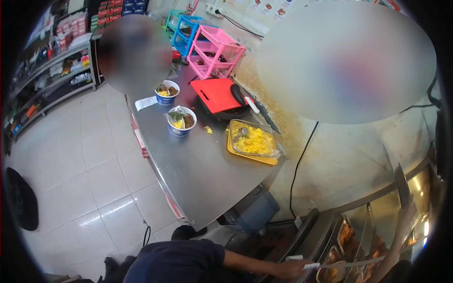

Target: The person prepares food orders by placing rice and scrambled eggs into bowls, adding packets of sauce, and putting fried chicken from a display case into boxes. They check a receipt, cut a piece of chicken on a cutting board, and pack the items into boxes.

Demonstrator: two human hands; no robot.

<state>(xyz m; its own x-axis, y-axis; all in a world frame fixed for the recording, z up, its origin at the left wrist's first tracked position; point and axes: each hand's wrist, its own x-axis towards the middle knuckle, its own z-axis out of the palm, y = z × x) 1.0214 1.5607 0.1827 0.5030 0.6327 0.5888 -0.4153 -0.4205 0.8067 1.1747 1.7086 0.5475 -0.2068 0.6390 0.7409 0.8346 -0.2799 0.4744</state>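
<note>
My left hand (289, 269), low at the end of my outstretched arm, appears closed on a white piece (311, 266); blur and my fingers hide its shape. The piece lies just in front of the food trays (347, 236) of a lit display case (321, 231), whose glare and lower-right cut-off obscure most contents. My right hand (409, 212) is raised at the far right, beside the lower end of a grey strip (402, 186); I cannot tell whether it grips that strip, nor how wide the fingers stand. Next outward, a grey bin (255, 210) sits partly concealed beneath the desk (198, 174). On the desk, a clear container (252, 154) of yellow food (259, 139) rests on a yellow tray (265, 161), a metal utensil (243, 132) half buried inside. Behind it, a red cutting board (217, 93) covers most of a dark pan (231, 114). Two filled paper cups (179, 132) stand nearby, food masking their insides. Beyond, a pink rack (214, 49) overlaps a blue one (181, 37). Blurred ovals conceal the upper wall (330, 151) and an area left of the racks.
</note>
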